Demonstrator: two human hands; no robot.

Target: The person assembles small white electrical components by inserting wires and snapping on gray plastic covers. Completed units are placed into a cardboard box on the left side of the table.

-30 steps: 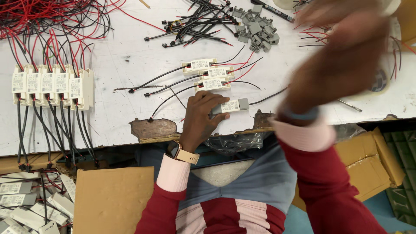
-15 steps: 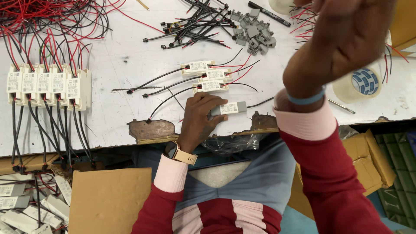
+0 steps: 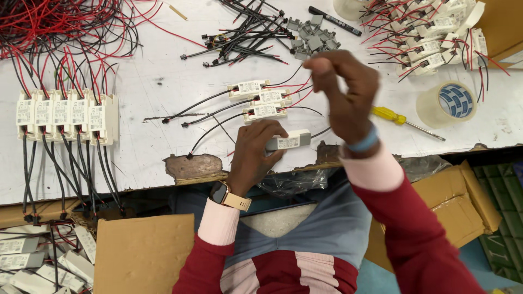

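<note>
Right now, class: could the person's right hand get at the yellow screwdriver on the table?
Probably yes. The right hand is raised just left of the yellow screwdriver, which lies bare on the table with nothing over it.

The right hand has dropped from close before the camera to above the white table.

White driver modules in left row: 5 | loose wired modules at table centre: 3 | module under left hand: 1 | yellow-handled screwdriver: 1 | tape roll, right: 1 | black marker, far: 1 | hands: 2
</note>
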